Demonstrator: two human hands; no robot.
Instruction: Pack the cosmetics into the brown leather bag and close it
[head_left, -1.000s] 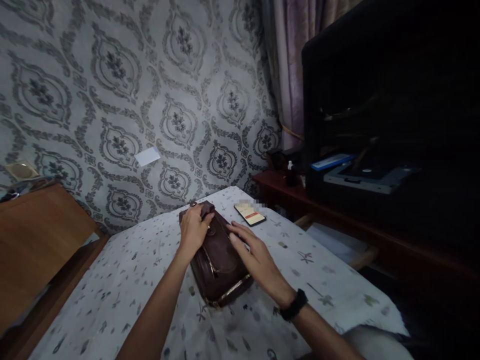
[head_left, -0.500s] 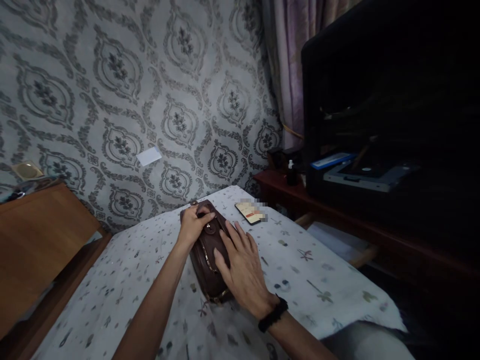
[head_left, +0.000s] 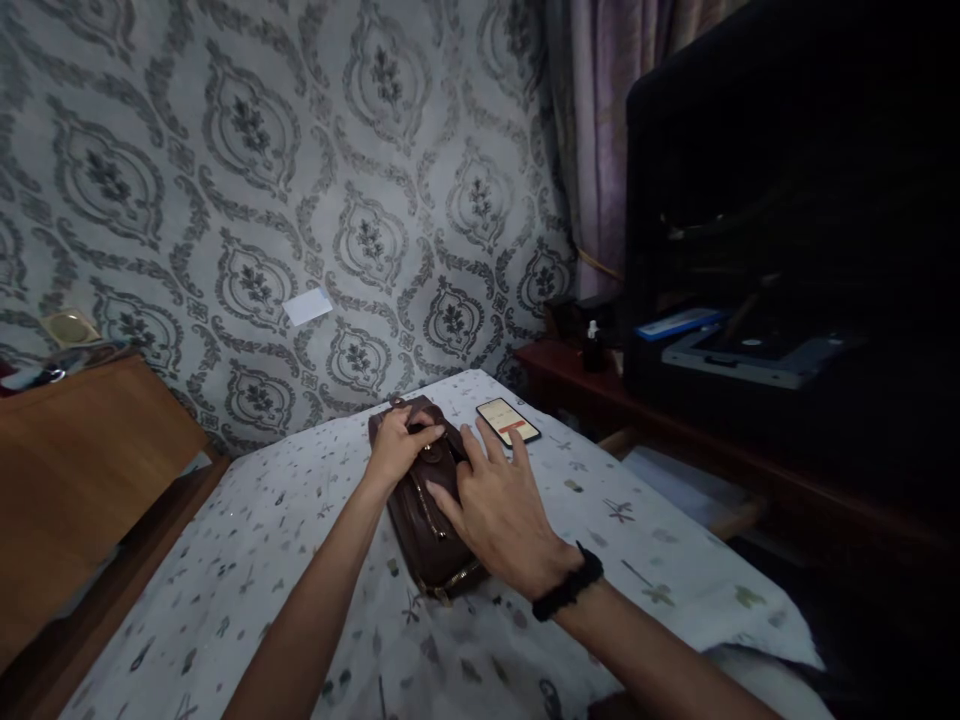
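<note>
A dark brown leather bag (head_left: 409, 525) with gold zips lies on the patterned white cloth. My left hand (head_left: 397, 448) is on its far part, thumb and fingers pinching the flap (head_left: 433, 452) near a small round metal clasp. The flap looks slightly raised. My right hand (head_left: 501, 508) is over the bag's right side with its fingers spread and nothing held in them. I cannot tell whether its palm touches the leather. A phone (head_left: 510, 418) with a lit screen lies just beyond the right fingertips.
Patterned wallpaper rises behind the cloth-covered surface (head_left: 292, 560). To the left stands a wooden cabinet (head_left: 90, 480). On the right, a dark reddish shelf (head_left: 551, 365) bears a small bottle (head_left: 593, 350), beside a large black screen-like object (head_left: 750, 200).
My right hand has lifted a little, its fingers spreading and shifting right off the bag's top. My left hand keeps its pinch while the flap tips up slightly. The view has shifted a bit.
</note>
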